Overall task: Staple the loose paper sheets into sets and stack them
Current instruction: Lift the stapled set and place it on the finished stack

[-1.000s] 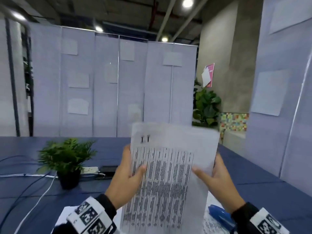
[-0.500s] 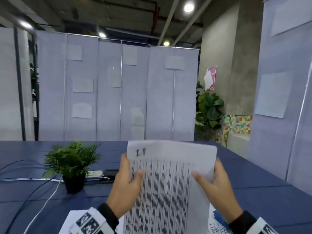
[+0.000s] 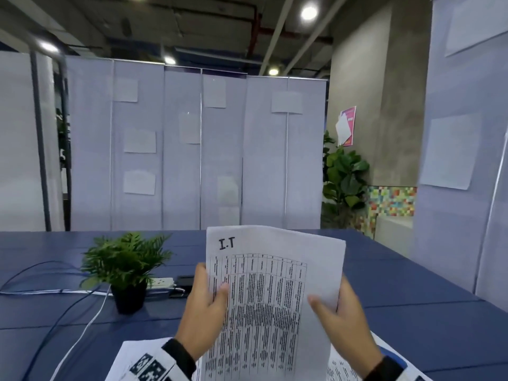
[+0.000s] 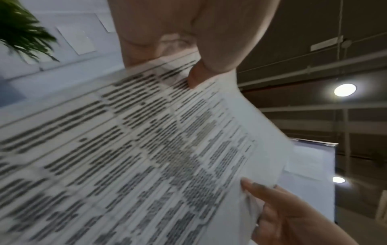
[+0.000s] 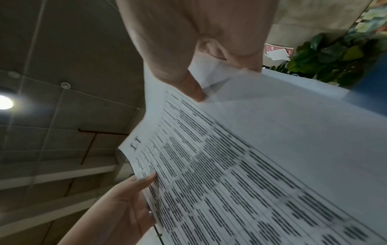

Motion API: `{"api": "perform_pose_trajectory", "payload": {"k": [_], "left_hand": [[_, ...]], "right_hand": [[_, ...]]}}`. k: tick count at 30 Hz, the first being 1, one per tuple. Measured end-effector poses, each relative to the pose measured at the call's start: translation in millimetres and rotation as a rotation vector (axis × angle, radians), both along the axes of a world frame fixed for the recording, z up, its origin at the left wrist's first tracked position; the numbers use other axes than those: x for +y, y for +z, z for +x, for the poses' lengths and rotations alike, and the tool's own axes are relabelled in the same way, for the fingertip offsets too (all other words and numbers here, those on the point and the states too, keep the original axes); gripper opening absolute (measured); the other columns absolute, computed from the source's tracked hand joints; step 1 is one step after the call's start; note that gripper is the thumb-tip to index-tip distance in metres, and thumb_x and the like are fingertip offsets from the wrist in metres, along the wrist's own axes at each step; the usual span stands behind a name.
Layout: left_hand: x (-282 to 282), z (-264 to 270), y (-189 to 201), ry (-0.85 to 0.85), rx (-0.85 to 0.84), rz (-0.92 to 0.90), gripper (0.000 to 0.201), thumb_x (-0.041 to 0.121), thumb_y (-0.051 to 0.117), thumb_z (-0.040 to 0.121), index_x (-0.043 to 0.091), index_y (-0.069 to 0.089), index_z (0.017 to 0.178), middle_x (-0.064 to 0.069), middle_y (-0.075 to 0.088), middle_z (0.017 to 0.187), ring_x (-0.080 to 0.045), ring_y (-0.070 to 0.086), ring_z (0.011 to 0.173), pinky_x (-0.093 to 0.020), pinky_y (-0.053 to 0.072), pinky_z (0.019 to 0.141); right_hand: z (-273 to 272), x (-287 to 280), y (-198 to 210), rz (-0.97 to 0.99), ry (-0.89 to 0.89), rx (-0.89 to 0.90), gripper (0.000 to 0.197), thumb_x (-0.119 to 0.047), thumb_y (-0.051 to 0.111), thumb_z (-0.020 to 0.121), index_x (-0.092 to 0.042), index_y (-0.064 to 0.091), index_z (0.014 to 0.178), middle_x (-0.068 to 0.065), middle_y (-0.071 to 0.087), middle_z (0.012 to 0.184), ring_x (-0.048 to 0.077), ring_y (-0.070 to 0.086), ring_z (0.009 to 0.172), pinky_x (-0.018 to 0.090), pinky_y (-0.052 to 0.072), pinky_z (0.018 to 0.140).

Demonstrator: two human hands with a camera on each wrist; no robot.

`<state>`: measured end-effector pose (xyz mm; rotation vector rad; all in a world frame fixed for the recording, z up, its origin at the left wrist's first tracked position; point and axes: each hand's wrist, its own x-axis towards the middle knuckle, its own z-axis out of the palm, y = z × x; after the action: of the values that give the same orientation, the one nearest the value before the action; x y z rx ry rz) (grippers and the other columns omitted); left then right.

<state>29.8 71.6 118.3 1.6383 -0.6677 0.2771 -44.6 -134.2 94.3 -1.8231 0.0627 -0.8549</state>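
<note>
I hold a set of printed paper sheets (image 3: 272,298) upright above the blue table (image 3: 412,325), with "I.T" handwritten at its top left. My left hand (image 3: 209,301) grips its left edge, thumb on the front and fingers behind. My right hand (image 3: 338,306) grips the right edge the same way. The left wrist view shows the printed sheets (image 4: 136,149) pinched by my left hand (image 4: 184,66). In the right wrist view my right hand (image 5: 209,77) pinches the sheets (image 5: 240,165). More loose sheets (image 3: 137,358) lie on the table below my wrists. A blue object (image 3: 395,360), perhaps the stapler, peeks out by my right wrist.
A small potted plant (image 3: 126,270) stands on the table to the left, with a power strip (image 3: 162,282), a dark device (image 3: 184,280) and cables (image 3: 55,292) around it. White partition panels (image 3: 192,149) close off the far side and the right.
The sheets have sunk slightly in view and straightened, so the "I.T" heading now reads clearly. My head has tilted up a little. Both hands keep their grip.
</note>
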Motion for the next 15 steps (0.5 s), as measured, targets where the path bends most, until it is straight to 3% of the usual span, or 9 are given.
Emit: {"api": "perform_pose_trajectory", "payload": {"k": [2,4,5,7,8,9,11,13,15], "left_hand": [[0.6,5.3,-10.7,-0.007,0.034,0.052,0.041,0.010,0.043,0.098,0.016,0.030,0.137,0.035,0.027,0.116,0.012,0.027,0.110,0.003,0.020,0.092],[2.5,14.5,-14.5,-0.004,0.011,0.059,0.032,0.010,0.046,0.097,0.020,0.038,0.126,0.029,0.041,0.120,0.017,0.042,0.107,-0.017,0.030,0.106],[3.5,17.6,-12.6,0.013,0.047,0.055,0.033,0.013,0.049,0.096,0.019,0.040,0.127,0.019,0.049,0.126,0.012,0.044,0.116,-0.030,0.033,0.110],[4.1,22.6,-10.3,0.020,0.086,0.018,0.059,0.032,0.058,0.090,0.014,0.031,0.140,0.001,0.045,0.142,-0.011,0.040,0.133,-0.044,0.033,0.112],[3.7,26.1,-10.5,0.015,0.075,0.006,0.066,0.039,0.061,0.087,0.015,0.031,0.141,-0.001,0.044,0.143,-0.015,0.041,0.133,-0.045,0.034,0.111],[1.9,24.1,-5.4,0.007,0.074,-0.015,0.058,0.037,0.062,0.087,0.019,0.037,0.136,0.001,0.050,0.137,-0.014,0.046,0.128,-0.043,0.037,0.108],[-0.4,26.1,-1.7,-0.018,0.045,-0.036,0.033,0.017,0.058,0.090,0.029,0.046,0.118,0.011,0.059,0.117,-0.004,0.056,0.111,-0.037,0.044,0.099],[-1.4,23.3,3.7,-0.028,0.010,-0.046,0.031,0.008,0.056,0.090,0.028,0.048,0.113,0.014,0.060,0.107,-0.001,0.057,0.103,-0.034,0.046,0.092],[-1.4,22.1,4.8,-0.037,-0.008,-0.053,0.032,0.007,0.054,0.089,0.021,0.047,0.117,0.014,0.060,0.105,-0.001,0.057,0.101,-0.036,0.046,0.091]], "right_hand": [[1.9,-1.8,-13.1,0.004,-0.001,0.068,0.039,-0.013,0.063,0.087,-0.039,0.047,0.112,-0.014,0.062,0.113,0.006,0.058,0.108,0.045,0.044,0.100],[3.9,-5.8,-11.4,0.006,0.017,0.071,0.039,-0.012,0.061,0.088,-0.036,0.047,0.116,-0.012,0.062,0.116,0.006,0.058,0.110,0.043,0.045,0.101],[4.0,-7.9,-7.7,0.003,0.039,0.069,0.040,-0.009,0.060,0.089,-0.033,0.048,0.118,-0.011,0.062,0.116,0.006,0.058,0.109,0.042,0.045,0.100],[3.4,-12.2,-1.1,-0.027,0.091,0.084,0.041,-0.005,0.057,0.089,-0.030,0.047,0.121,-0.010,0.063,0.117,0.005,0.059,0.108,0.039,0.047,0.098],[2.1,-14.6,2.0,-0.052,0.123,0.101,0.042,-0.004,0.057,0.090,-0.028,0.046,0.123,-0.010,0.062,0.117,0.003,0.059,0.108,0.036,0.048,0.096],[0.4,-18.3,4.1,-0.083,0.158,0.125,0.044,-0.005,0.057,0.090,-0.026,0.044,0.126,-0.010,0.062,0.118,0.003,0.059,0.108,0.032,0.049,0.095],[-3.3,-31.2,6.6,-0.187,0.191,0.219,0.048,-0.009,0.059,0.088,-0.028,0.041,0.128,-0.010,0.061,0.116,0.004,0.060,0.104,0.025,0.051,0.087],[-5.2,-52.7,7.5,-0.362,0.098,0.392,0.046,-0.011,0.060,0.084,-0.028,0.041,0.122,-0.005,0.060,0.108,0.011,0.060,0.093,0.020,0.049,0.075],[-1.1,-83.1,-0.9,-0.554,-0.070,0.594,0.040,-0.017,0.059,0.082,-0.025,0.040,0.116,0.001,0.054,0.110,0.019,0.054,0.093,0.026,0.047,0.077]]}}
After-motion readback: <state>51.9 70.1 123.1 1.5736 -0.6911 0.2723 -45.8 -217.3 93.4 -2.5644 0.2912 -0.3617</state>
